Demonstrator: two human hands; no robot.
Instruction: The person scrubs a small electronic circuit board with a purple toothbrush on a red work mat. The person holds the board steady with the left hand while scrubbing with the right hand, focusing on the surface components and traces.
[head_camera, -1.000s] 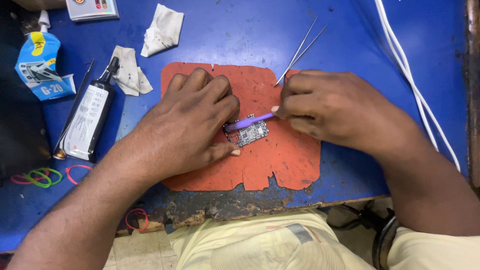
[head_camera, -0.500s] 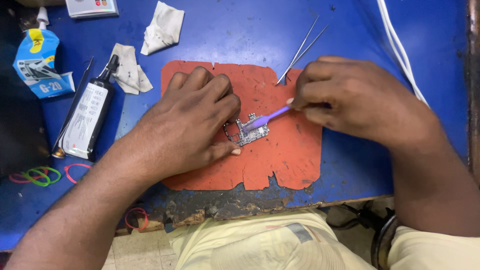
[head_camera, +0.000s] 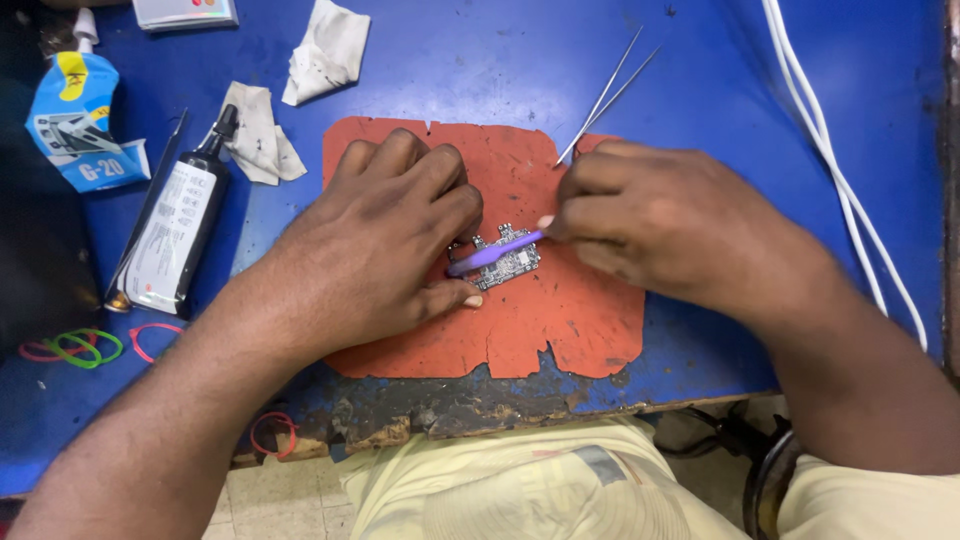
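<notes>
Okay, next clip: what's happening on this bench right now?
A person's left hand pins a small circuit board onto an orange mat on the blue table. The right hand holds a purple brush lying across the board. Tweezers, a black glue bottle and crumpled wipes lie nearby.

Far left of tabletop (head_camera: 480, 60): blue-and-yellow pouch (head_camera: 80, 120); beside it, black tube (head_camera: 175, 235) bearing white label; top edge, grey device (head_camera: 185, 12).
</notes>
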